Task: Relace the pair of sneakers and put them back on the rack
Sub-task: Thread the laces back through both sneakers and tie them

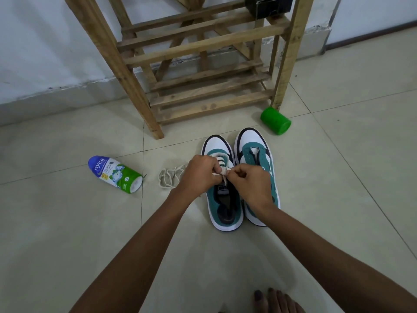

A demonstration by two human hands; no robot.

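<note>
Two teal, white and black sneakers stand side by side on the tiled floor, toes toward the rack. The left sneaker [223, 199] carries a cream lace through its front eyelets. My left hand [199, 172] and my right hand [250, 179] meet over its tongue, each pinching an end of that lace [223, 171]. The right sneaker [259, 159] has bare eyelets and no lace. A second cream lace [168, 177] lies bunched on the floor just left of my left hand. The wooden slatted rack [203, 64] stands right behind the sneakers.
A white, blue and green powder bottle [115, 173] lies on its side at the left. A green plastic cup [275, 120] lies tipped by the rack's right leg. A dark box [268, 5] sits on an upper shelf. Toes of a bare foot [275, 300] show at the bottom.
</note>
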